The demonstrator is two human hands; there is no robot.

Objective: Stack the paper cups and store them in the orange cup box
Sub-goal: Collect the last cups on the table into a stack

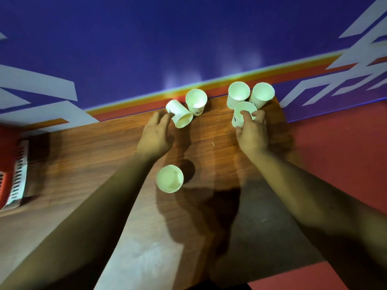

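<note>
Several white paper cups stand on a wooden table (88,147). My right hand (252,132) grips one cup (240,115) near the far edge, thumb inside its rim. Just behind it stand two more cups (238,96) (262,95). My left hand (156,132) reaches toward a tilted cup (180,115), its fingertips touching the cup's side. Another upright cup (196,101) stands right behind the tilted one. A single cup (170,178) stands nearer to me between my forearms. The orange cup box (10,170) sits at the table's left edge, partly cut off.
A blue wall with white and orange stripes (146,49) runs right behind the far table edge. Red floor (339,143) shows to the right of the table. The table's right edge lies close to my right hand.
</note>
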